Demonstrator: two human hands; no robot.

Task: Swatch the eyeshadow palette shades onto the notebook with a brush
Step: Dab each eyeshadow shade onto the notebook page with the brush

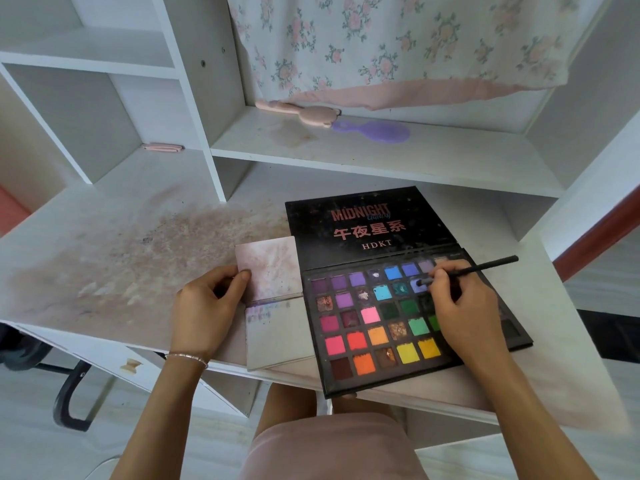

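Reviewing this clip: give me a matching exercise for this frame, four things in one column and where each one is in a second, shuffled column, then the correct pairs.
Things:
1. brush
2. notebook
3. purple hairbrush
4. eyeshadow palette

Places:
A. lying on the shelf above the desk, beside a pink comb
B. open on the desk under the right hand
C. held at its left edge by the left hand
D. gripped by the right hand, tip on a blue-violet pan

Pairs: 1-D, 2-C, 3-A, 4-B
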